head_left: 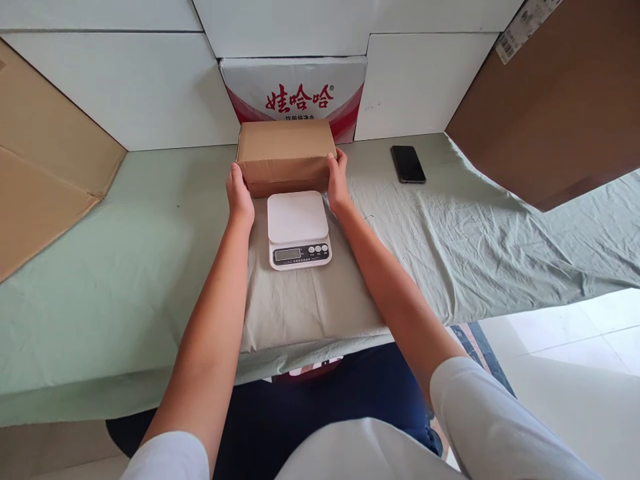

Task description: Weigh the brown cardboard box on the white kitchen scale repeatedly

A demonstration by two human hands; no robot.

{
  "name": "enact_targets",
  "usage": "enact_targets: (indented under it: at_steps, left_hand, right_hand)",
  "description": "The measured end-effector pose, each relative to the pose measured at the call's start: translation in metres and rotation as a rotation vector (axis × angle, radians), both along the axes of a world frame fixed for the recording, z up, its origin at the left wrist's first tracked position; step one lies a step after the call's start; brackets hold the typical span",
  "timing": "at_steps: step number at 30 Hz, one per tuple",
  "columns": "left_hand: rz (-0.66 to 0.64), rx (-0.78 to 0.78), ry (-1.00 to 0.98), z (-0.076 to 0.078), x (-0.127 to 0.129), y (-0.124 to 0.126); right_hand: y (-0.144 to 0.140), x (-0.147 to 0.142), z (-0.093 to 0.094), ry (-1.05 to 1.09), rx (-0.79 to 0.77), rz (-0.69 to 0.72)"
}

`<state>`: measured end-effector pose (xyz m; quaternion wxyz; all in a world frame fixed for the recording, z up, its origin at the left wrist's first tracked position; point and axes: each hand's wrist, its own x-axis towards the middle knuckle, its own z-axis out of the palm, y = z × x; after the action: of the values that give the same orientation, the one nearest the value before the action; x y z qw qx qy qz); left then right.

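Between my two hands is a closed brown cardboard box (287,141), just behind a white kitchen scale (299,219). My left hand (239,193) grips the box's left end, with the thumb at its front corner. On the right end, my right hand (338,179) presses with its thumb on the front face and fingers round the side. The scale's plate is bare, and its small grey display and round buttons face me. Whether the box rests on the cloth or is slightly raised, I cannot tell.
A black phone (408,164) lies to the right on the green cloth (125,267). Behind the box stands a white and red carton (300,73) against white panels. Large cardboard sheets or boxes flank the table at left (45,160) and right (560,100).
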<state>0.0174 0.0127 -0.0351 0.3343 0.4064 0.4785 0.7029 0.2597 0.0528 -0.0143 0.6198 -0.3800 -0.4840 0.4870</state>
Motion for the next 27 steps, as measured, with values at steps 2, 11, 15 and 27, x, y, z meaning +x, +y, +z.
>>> enact_targets:
  at_steps: [2, 11, 15, 27]
  left_hand:
    - [0.002, -0.013, -0.015, -0.002, -0.001, 0.003]
    - [-0.004, -0.039, -0.016, -0.002, -0.041, 0.006]
    - [0.05, -0.069, -0.037, 0.003, -0.061, 0.005]
    - [0.062, -0.08, -0.043, 0.015, -0.06, -0.004]
  right_hand:
    - [-0.001, -0.001, -0.001, -0.009, 0.007, -0.001]
    - [0.046, 0.059, 0.002, -0.06, 0.023, -0.16]
    - [0.064, 0.106, 0.009, -0.02, -0.01, -0.272]
    - [0.055, 0.112, 0.021, 0.114, -0.121, -0.264]
